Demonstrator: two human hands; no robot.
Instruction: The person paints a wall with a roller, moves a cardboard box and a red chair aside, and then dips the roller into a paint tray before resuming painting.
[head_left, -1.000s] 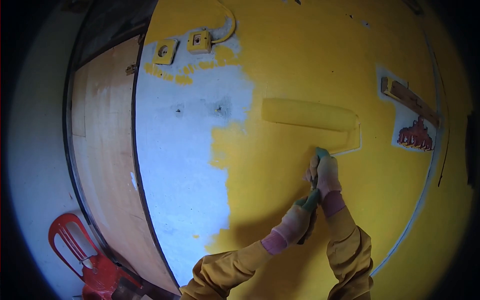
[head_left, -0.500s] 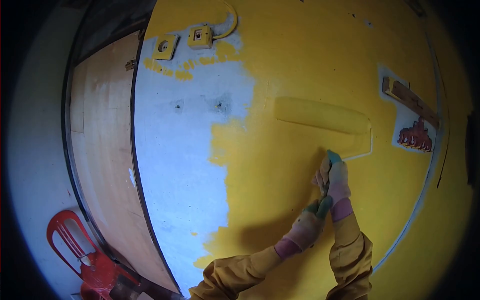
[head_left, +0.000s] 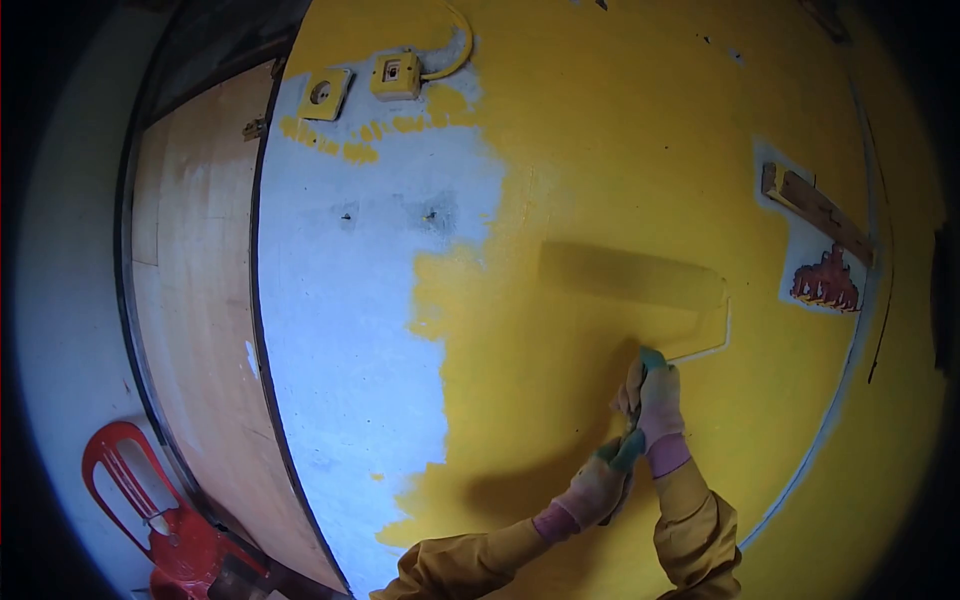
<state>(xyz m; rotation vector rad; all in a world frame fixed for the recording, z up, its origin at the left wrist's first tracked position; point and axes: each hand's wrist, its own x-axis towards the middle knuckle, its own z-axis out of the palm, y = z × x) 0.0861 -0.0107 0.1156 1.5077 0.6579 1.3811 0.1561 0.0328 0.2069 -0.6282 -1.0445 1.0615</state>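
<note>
Wide yellow paint roller lies against the yellow-painted wall, right of the pale unpainted area; its thin wire frame bends down to a handle. Right hand, in a pale glove with green fingertips and purple cuff, is closed round the handle; left hand, similarly gloved, is closed round it lower down. Right of the roller: brown wooden strip above a dark red painted motif. Upper left: two yellow square electrical fittings. Lower left: red plastic chair near the light-brown wooden door.
</note>
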